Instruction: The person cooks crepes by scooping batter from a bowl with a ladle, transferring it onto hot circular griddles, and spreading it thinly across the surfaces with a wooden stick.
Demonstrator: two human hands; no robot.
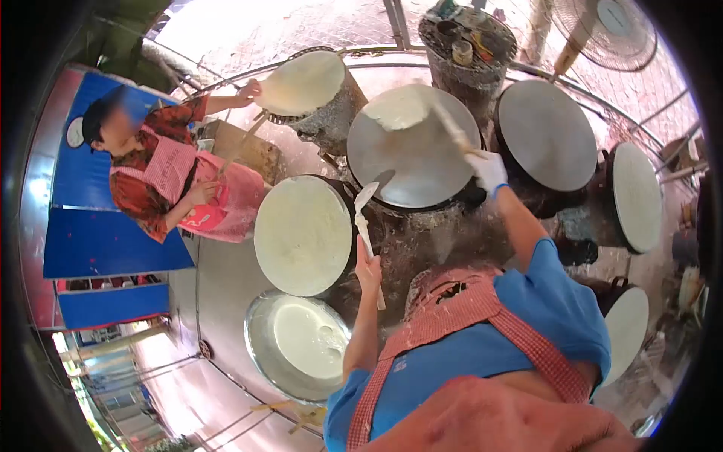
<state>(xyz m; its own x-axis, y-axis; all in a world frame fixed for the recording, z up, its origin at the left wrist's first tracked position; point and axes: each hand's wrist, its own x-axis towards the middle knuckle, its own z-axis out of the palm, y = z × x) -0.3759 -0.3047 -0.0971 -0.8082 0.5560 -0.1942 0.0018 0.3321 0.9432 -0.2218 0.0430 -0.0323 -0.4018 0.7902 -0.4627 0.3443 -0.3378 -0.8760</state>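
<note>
My left hand [368, 273] is wrapped round the handle of a ladle [366, 197], whose bowl is coated with pale batter and hangs near the front left edge of the middle griddle [414, 169]. My right hand [488, 170], in a white glove, grips a batter spreader [450, 126]; motion blurs its far end. That end is over the back of the same griddle, beside a patch of wet batter [397, 110]. Bare grey metal shows on the rest of the plate. Left of the ladle, a pale batter sheet [303, 235] covers another round griddle.
A metal basin [260, 325] of batter stands at front left. At the left, a co-worker [169, 162] in an apron holds a stick and touches a pale sheet [305, 81]. More griddles [547, 135] curve round the right. Cups stand on a drum [471, 64]; a fan [614, 30] is behind.
</note>
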